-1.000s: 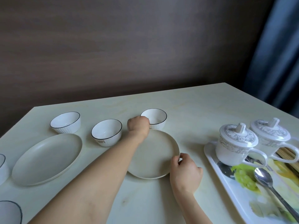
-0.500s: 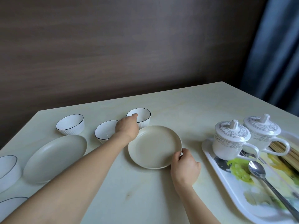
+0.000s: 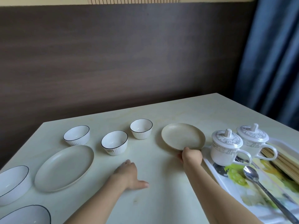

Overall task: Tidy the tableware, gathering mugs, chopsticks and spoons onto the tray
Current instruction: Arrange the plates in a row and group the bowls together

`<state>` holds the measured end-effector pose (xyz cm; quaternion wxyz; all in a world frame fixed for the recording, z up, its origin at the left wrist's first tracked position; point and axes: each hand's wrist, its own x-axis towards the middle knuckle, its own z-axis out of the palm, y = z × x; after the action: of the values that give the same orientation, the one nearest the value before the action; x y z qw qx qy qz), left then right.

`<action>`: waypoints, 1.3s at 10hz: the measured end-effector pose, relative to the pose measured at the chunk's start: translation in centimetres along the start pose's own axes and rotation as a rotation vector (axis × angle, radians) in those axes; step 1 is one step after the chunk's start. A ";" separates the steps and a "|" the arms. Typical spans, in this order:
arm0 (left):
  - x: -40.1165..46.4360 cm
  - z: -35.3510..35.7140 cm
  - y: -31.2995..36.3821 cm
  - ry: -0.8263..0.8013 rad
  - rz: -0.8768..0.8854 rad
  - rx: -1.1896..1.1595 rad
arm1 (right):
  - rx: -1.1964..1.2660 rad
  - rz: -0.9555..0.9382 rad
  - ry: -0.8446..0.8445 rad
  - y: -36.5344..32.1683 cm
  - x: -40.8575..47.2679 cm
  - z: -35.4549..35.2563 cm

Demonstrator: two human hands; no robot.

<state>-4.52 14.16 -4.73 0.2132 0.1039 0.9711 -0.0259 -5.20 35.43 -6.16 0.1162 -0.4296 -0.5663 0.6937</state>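
— Noticing the change from a moment back? Round plate [image 3: 182, 136] now sitting right beside the tray [image 3: 210, 165], no longer in the middle of the table [image 3: 161, 199] next to the small bowl [image 3: 141, 128].
— Yes. Right hand [image 3: 191, 156] still pinching the plate's near rim, fingers curled closed on it. Left hand [image 3: 127, 174] gone from the bowl, now lying open and flat on the table, holding nothing, well left of the tray.
— Meaning for the task?
— Probably just lining up crockery; gathering onto the tray looking largely done.
— And on the tray?
— Two lidded mugs [image 3: 226, 147] standing upright at the tray's far end, white with grey patterned bands. Chopsticks [image 3: 281, 160] bundled along the tray's right side, a spoon [image 3: 252, 173] lying bowl-up near the mugs.
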 end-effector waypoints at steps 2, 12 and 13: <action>0.3 -0.4 -0.5 0.009 0.029 -0.012 | 0.161 0.023 -0.108 -1.2 2.2 0.3; 4.4 -1.8 -6.3 0.209 -0.095 -0.414 | -0.435 -0.085 -0.590 4.5 -4.1 10.8; 4.9 -3.0 -6.5 0.171 -0.116 -0.501 | -0.512 -0.129 -0.607 4.2 -4.4 10.8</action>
<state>-11.48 9.06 -3.98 0.1477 -0.0060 0.9661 0.2117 -9.04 23.76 -7.98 -0.1239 -0.1836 -0.7554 0.6167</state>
